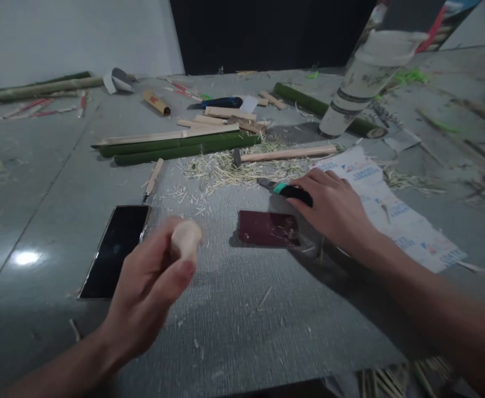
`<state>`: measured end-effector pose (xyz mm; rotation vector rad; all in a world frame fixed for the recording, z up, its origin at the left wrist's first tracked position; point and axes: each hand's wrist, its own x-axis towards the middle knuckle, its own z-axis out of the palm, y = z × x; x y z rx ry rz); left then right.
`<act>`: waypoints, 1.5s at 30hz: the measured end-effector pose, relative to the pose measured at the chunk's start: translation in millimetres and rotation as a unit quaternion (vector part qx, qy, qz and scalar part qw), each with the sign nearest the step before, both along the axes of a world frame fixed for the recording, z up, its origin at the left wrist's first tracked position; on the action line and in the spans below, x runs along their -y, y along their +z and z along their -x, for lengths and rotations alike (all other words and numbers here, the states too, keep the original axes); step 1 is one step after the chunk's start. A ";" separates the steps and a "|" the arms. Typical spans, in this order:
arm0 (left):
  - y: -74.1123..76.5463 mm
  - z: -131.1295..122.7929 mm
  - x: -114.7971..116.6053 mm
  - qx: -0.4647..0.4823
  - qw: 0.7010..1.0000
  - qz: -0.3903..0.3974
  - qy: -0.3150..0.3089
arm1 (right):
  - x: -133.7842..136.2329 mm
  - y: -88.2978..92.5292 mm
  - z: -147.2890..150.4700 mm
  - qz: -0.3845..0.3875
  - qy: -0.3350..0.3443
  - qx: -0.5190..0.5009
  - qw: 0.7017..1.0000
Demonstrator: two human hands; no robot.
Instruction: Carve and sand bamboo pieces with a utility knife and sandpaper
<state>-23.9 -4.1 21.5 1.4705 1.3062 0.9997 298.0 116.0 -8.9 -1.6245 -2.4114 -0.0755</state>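
Note:
My left hand (149, 276) is closed around a pale, rounded piece (186, 239), seen end-on and slightly blurred; it looks like wood or bamboo. At the right, my right hand (329, 204) lies low over the table with its fingers around the black and teal handle of a utility knife (292, 192). The blade points left toward a heap of shavings (221, 176). Between my hands a dark red sheet of sandpaper (268, 228) lies flat. A black phone (116, 251) rests just left of my left hand.
Behind the shavings lie a hammer (288, 154), split green bamboo (184, 148) and wood strips (230, 114). A small wooden-handled tool (154, 178) sits near the phone. Printed paper (395, 213) spreads beside my right hand. A tall pale cup (352, 88) stands at the back right.

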 end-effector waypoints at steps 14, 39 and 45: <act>15.9 -17.2 -0.1 -0.031 0.993 0.091 -0.063 | 17.8 11.9 13.4 0.111 0.051 -0.137 0.983; 4.5 -13.3 2.9 0.162 0.963 0.192 -0.095 | 55.3 30.3 37.2 0.004 0.255 -0.184 0.949; 16.1 -19.0 8.6 0.084 0.980 0.151 -0.102 | 79.2 29.7 56.3 0.033 0.335 -0.190 0.922</act>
